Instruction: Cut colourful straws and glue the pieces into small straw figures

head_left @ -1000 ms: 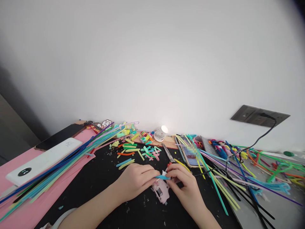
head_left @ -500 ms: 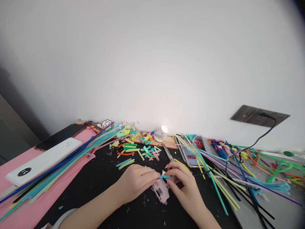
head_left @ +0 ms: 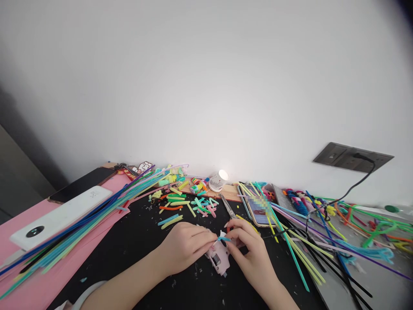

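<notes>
From the head camera, both hands meet near the front middle of the worktop, over a black mat [head_left: 135,245]. The left hand [head_left: 183,246] and the right hand [head_left: 251,249] each pinch one end of a short blue piece [head_left: 223,238] between fingertips, with the other fingers curled in. The piece is held just above a pink glue gun [head_left: 219,257], which lies on the mat between the two hands; whether the piece touches it cannot be told.

Just behind the hands lie scissors [head_left: 228,208] and a scatter of cut coloured bits [head_left: 180,202]. A phone [head_left: 258,209] lies to the right of the scissors, crossed by long stems. A small white cup [head_left: 218,180] lies tipped at the back edge by the wall.

Towards the left edge, a bundle of long stems [head_left: 80,226] runs slantwise across a pink sheet [head_left: 32,284], beside a white power bank [head_left: 61,216] and a dark phone [head_left: 80,185]. The right side is thick with loose stems [head_left: 322,254] lying close to the right hand's wrist. A black cable [head_left: 353,186] climbs from them to a wall socket [head_left: 342,156].
</notes>
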The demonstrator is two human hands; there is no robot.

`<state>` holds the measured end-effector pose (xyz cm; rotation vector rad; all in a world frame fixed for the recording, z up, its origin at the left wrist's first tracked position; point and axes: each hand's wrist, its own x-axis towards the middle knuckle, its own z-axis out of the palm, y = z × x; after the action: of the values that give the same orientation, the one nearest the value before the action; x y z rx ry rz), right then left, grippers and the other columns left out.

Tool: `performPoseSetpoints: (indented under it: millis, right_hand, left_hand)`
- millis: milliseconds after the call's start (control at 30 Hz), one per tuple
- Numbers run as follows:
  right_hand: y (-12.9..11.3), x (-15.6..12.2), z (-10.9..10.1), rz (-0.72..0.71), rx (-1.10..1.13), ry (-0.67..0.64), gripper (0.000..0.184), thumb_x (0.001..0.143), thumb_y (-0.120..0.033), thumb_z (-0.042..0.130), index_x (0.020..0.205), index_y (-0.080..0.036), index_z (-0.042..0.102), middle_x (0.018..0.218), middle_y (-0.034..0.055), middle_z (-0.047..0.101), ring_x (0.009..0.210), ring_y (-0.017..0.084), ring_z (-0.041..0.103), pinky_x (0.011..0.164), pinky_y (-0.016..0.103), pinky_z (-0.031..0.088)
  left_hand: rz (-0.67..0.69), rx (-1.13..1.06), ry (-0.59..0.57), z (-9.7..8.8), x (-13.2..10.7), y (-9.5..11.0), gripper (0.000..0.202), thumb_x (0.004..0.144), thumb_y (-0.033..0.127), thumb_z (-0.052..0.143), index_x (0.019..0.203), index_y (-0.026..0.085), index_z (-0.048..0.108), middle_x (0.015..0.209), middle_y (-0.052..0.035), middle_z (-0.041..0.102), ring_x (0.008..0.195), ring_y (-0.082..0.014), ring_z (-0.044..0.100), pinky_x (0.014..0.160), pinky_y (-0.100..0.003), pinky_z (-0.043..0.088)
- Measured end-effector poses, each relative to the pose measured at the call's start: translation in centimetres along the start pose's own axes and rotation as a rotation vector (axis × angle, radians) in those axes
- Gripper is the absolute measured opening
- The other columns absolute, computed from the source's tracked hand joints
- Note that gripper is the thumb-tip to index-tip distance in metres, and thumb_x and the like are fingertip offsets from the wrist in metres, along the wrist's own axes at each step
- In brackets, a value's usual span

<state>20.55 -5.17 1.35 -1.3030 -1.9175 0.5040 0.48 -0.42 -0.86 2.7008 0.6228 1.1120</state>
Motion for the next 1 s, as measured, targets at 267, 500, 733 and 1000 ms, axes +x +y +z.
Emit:
performPoseSetpoints:
  millis: [267, 500, 733, 1000]
  right_hand:
    - [0.17, 0.00, 0.15, 0.012, 0.002, -0.007, 0.010, 0.079, -0.012, 0.050, 0.073, -0.019, 0.055, 0.101, 0.0083, 0.054, 0.081, 0.018, 0.058, 0.057, 0.024, 0.049]
    - [-0.03, 0.05, 0.18, 0.013, 0.007, 0.000, 0.012, 0.078, -0.011, 0.051, 0.070, -0.019, 0.054, 0.098, 0.0082, 0.054, 0.079, 0.017, 0.059, 0.057, 0.024, 0.049]
    - [0.19, -0.03, -0.01, 0.008, -0.015, 0.021, 0.011, 0.078, -0.011, 0.052, 0.076, -0.019, 0.059, 0.097, 0.0080, 0.056, 0.074, 0.016, 0.059, 0.054, 0.023, 0.048]
    - [0.22, 0.02, 0.01, -0.014, -0.011, 0.053, 0.012, 0.078, -0.014, 0.053, 0.076, -0.020, 0.062, 0.095, 0.0081, 0.057, 0.075, 0.018, 0.060, 0.053, 0.024, 0.049]
  left_hand:
    - [0.004, -0.011, 0.006, -0.10, 0.23, 0.20, 0.015, 0.089, 0.016, 0.046, 0.092, 0.018, 0.060, 0.080, 0.0000, 0.067, 0.068, -0.0103, 0.062, 0.060, -0.021, 0.042]
    - [0.003, -0.015, 0.007, 0.02, 0.25, 0.13, 0.014, 0.088, 0.015, 0.046, 0.090, 0.018, 0.060, 0.080, 0.0007, 0.067, 0.067, -0.0100, 0.061, 0.060, -0.021, 0.042]
    - [-0.105, -0.037, -0.045, -0.29, 0.24, 0.22, 0.017, 0.089, 0.020, 0.044, 0.100, 0.019, 0.058, 0.077, -0.0001, 0.064, 0.064, -0.0107, 0.060, 0.056, -0.020, 0.040]
    - [-0.193, -0.199, -0.066, -0.61, 0.40, 0.48, 0.017, 0.088, 0.015, 0.044, 0.098, 0.019, 0.056, 0.084, -0.0010, 0.065, 0.071, -0.0116, 0.060, 0.063, -0.019, 0.044]
